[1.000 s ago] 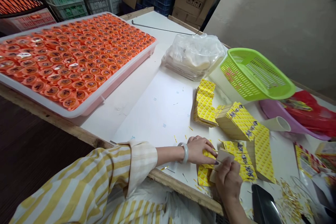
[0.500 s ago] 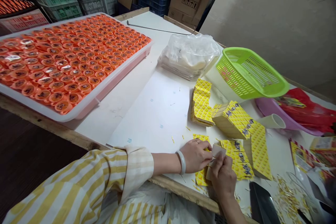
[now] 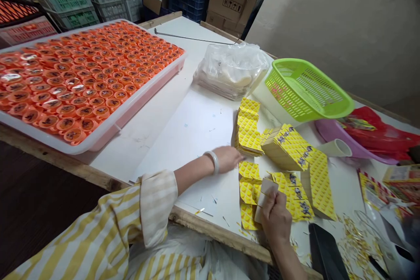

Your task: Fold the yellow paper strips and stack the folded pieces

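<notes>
My left hand [image 3: 228,159], blurred by motion, is off the work and hovers over the white table [image 3: 183,140], just left of a stack of yellow printed cards [image 3: 247,129]. It seems to hold nothing. My right hand [image 3: 275,216] grips a beige card piece [image 3: 265,194] against a folded strip of yellow printed card [image 3: 249,192]. Beside that strip lie more yellow pieces with blue lettering [image 3: 293,194]. Larger yellow card bundles [image 3: 295,148] stand to the right of the stack.
A white tray of orange caps [image 3: 138,100] fills the far left. Behind the cards are a plastic bag [image 3: 231,72] and a green basket [image 3: 305,89]. A purple basin [image 3: 331,133] holds a red bag [image 3: 377,133]. Gold scraps [image 3: 357,245] and a black scoop [image 3: 324,249] lie near.
My left hand has let go of the yellow strip and moved up and left, uncovering the strip. The right hand stays on the beige card. The view has shifted slightly.
</notes>
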The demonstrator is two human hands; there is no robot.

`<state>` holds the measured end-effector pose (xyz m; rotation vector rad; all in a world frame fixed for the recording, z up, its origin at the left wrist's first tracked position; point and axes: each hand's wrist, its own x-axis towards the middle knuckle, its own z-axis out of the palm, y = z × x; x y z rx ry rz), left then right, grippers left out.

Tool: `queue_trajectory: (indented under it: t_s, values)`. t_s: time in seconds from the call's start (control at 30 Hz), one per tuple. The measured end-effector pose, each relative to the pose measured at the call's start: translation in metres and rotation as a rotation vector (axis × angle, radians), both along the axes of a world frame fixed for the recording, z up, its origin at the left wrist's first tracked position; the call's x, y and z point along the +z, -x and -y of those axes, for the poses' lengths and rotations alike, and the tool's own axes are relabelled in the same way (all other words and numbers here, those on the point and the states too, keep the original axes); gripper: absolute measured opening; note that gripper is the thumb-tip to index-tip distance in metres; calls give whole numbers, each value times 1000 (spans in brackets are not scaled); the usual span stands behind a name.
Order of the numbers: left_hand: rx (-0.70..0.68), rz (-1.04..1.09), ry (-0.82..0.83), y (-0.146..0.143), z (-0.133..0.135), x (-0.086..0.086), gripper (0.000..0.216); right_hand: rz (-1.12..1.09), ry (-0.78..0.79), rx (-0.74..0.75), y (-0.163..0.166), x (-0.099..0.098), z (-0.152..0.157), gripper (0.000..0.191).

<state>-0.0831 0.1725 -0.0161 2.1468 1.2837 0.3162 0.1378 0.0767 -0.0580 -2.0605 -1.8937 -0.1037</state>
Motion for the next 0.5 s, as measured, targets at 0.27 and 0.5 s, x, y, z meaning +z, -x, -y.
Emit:
queue_trajectory:
  t_s: [0.27, 0.5]
  values:
    - [39, 35, -364, -13, 18, 0, 36, 42, -17, 9, -3, -4, 0, 32]
    - [-146, -14, -325, -55, 34, -46, 18, 106, -55, -17, -1, -4, 1, 37]
